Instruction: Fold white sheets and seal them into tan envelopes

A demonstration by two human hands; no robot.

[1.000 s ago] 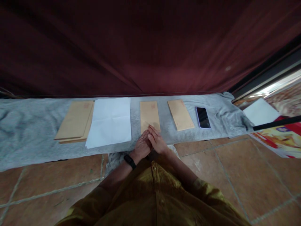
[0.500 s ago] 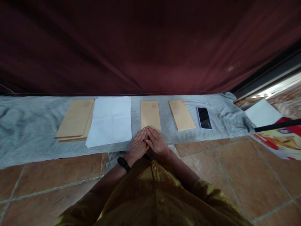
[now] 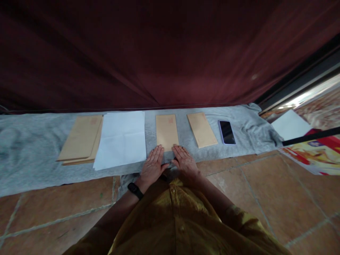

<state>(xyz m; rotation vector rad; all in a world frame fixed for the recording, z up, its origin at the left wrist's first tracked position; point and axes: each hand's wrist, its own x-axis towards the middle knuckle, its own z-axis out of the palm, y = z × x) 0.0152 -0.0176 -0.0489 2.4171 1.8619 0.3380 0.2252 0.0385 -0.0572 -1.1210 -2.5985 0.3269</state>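
Note:
A brown paper envelope (image 3: 167, 131) with red print near its top right lies flat in front of me. My left hand (image 3: 153, 164) rests at its lower left corner, fingers outstretched and thumb apart. On its lower right corner lie the fingertips of my right hand (image 3: 185, 161), also flat with the thumb spread. Neither hand holds anything. Just left of the envelope is a stack of white paper sheets (image 3: 121, 138) with faint creases. To the right, a second brown envelope (image 3: 202, 130) lies at a slant.
Several larger brown envelopes (image 3: 79, 137) are stacked at the left. A phone (image 3: 227, 132) in a pale purple case lies right. All rest on a grey cloth (image 3: 32, 148) before a dark red curtain (image 3: 164, 53). A colourful printed sheet (image 3: 318, 154) is at far right, above floor tiles (image 3: 287, 194).
My hands, which were together at the envelope's lower edge, have moved apart to its two lower corners. The view has shifted slightly; the papers and phone lie as before.

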